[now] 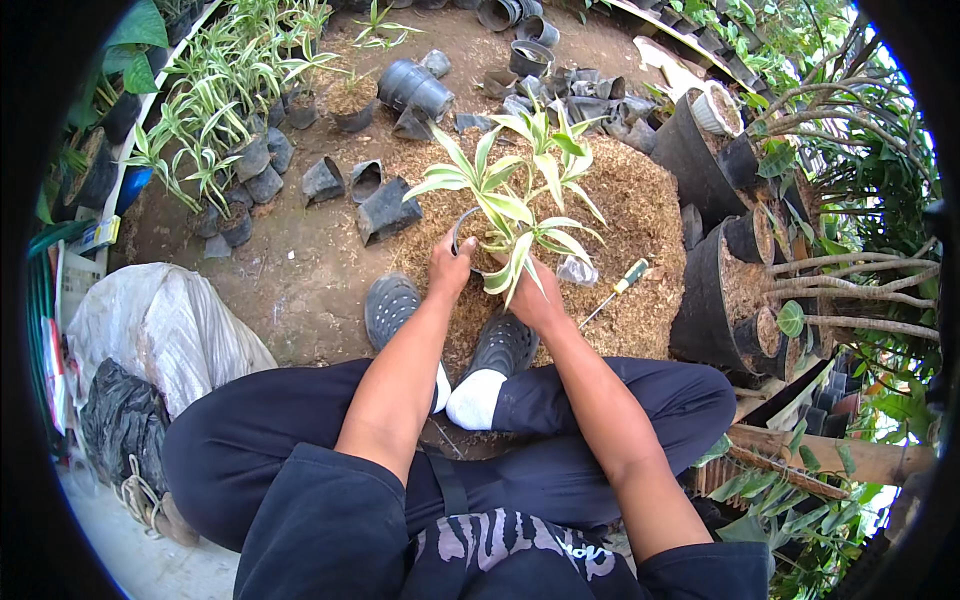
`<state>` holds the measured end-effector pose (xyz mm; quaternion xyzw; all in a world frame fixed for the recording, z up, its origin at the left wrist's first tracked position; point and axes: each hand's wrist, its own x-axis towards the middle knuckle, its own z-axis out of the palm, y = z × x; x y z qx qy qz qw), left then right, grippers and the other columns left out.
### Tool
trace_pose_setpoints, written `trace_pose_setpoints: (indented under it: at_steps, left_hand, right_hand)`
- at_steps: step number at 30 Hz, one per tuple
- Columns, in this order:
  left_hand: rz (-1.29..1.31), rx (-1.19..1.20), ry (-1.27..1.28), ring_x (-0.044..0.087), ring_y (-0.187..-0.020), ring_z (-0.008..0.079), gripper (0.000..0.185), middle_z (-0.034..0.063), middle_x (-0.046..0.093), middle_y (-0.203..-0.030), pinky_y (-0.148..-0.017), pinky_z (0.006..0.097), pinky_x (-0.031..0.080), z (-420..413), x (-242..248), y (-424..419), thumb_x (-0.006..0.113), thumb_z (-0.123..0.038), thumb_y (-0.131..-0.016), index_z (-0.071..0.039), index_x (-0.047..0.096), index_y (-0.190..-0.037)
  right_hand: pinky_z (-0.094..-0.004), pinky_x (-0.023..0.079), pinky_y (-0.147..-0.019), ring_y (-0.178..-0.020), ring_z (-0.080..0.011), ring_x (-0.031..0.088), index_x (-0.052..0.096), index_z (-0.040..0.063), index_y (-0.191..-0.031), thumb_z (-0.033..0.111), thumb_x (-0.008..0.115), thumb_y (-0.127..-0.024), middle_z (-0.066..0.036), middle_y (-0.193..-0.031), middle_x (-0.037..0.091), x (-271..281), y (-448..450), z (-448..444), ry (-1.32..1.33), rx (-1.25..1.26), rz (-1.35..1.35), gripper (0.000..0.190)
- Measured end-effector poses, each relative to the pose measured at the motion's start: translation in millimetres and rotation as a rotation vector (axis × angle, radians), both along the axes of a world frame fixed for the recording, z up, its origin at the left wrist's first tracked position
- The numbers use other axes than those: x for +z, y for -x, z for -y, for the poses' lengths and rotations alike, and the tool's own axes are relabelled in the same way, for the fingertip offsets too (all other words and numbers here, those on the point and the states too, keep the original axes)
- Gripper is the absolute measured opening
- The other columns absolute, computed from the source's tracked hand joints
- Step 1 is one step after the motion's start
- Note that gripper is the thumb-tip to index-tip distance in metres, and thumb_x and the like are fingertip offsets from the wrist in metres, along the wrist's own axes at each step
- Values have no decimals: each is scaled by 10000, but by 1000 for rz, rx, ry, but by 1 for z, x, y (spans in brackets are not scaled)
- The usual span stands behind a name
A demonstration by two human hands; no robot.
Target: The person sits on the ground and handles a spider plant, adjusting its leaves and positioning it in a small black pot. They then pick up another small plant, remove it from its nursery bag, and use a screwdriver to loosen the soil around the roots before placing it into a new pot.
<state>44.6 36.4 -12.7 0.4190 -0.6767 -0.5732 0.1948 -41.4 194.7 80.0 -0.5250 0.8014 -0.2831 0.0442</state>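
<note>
My left hand (450,264) grips the rim of a black plastic pot (459,223), thumb on top. Out of the pot's mouth lean several leafy stems of a variegated plant (517,206), its long green leaves edged in cream. My right hand (538,298) is at the base of the stems on the pot's right side. Leaves cover its fingers, so its grip is hidden. Beneath both hands spreads a heap of brown, crumbly potting mix (630,202). A screwdriver (631,276) with a green and yellow handle lies on it, beside a crumpled clear plastic piece (577,271).
Black grow bags (388,210) lie ahead to the left, near stacked black pots (414,86). More variegated plants (225,97) crowd the far left. Large black planters (709,300) line the right side. A white sack (169,330) sits by my left knee.
</note>
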Motion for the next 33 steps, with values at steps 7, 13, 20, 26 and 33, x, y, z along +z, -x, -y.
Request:
trace_pose_setpoints:
  at_steps: [7, 13, 20, 26, 33]
  left_hand:
    - [-116, 65, -249, 676, -1243, 278, 720, 195, 733, -1347, -1102, 416, 477, 3, 3, 4, 740, -533, -989, -33, 641, -1497]
    - [25, 17, -87, 750, -1118, 423, 631, 262, 791, -1139, -995, 493, 554, 16, -9, 16, 753, -610, -935, -96, 785, -1301]
    - [51, 0, -114, 764, -1052, 368, 553, 215, 808, -1065, -966, 471, 557, 18, 11, 8, 800, -554, -922, -125, 808, -1270]
    - [4, -120, -134, 726, -1134, 261, 654, 211, 788, -1224, -1009, 400, 530, 32, 10, 9, 791, -536, -940, -46, 749, -1371]
    - [-15, -122, -128, 766, -1102, 359, 678, 228, 798, -1179, -979, 453, 562, 47, -21, 52, 794, -638, -861, -65, 812, -1223]
  right_hand:
    - [-558, 445, -1167, -1352, -452, 606, 696, 12, -1340, 118, 647, -914, -233, -1410, 685, -17, 12, 0, 19, -85, -73, 442]
    - [-577, 384, -1221, -1431, -490, 509, 656, -1, -1372, 162, 653, -920, -244, -1446, 635, -18, 2, 0, -49, -58, -207, 480]
    - [-581, 505, -1018, -1087, -512, 656, 679, -2, -1246, 117, 668, -906, -277, -1195, 716, -13, 30, 13, -4, -64, -58, 361]
    - [-558, 503, -1088, -1243, -504, 621, 594, -19, -1397, 140, 622, -956, -311, -1337, 655, -31, 48, 8, -213, 117, -161, 470]
    - [-546, 506, -1068, -1137, -481, 662, 670, 38, -1217, 240, 651, -938, -258, -1156, 717, -46, 62, 15, -167, 97, -80, 344]
